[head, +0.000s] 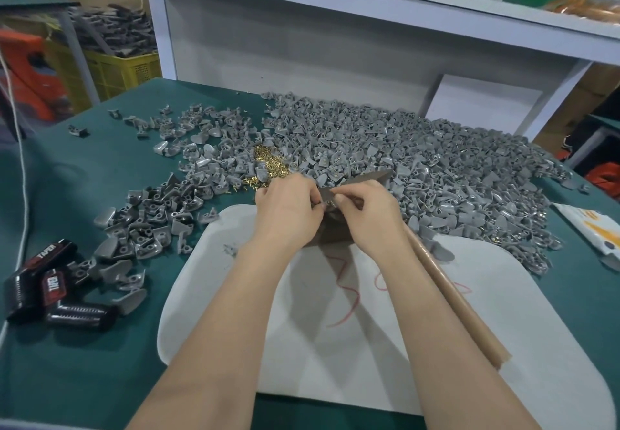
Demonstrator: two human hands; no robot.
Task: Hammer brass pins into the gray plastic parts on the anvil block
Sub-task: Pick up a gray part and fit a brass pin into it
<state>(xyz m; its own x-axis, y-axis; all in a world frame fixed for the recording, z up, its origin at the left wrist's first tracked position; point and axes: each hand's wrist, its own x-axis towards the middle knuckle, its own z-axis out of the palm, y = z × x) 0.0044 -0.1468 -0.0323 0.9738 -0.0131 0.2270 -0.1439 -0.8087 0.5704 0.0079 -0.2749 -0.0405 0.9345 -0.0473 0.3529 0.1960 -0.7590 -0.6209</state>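
My left hand [288, 210] and my right hand [367, 216] meet fingertip to fingertip over a brown anvil block [330, 236] at the far edge of the white pad [335, 329]. My left hand pinches a gray plastic part [322, 194]. The thumb and forefinger of my right hand pinch something small against it, apparently a brass pin; it is mostly hidden. A brown-wrapped hammer handle [459, 298] runs out from under my right wrist across the pad. Loose brass pins [268, 164] lie just beyond my left hand.
A large heap of gray plastic parts [419, 161] covers the green table behind and to the right, with a thinner scatter [151, 221] on the left. Black boxes [50, 290] lie front left, a white packet [590, 228] at the right edge, and a white shelf unit [302, 44] behind.
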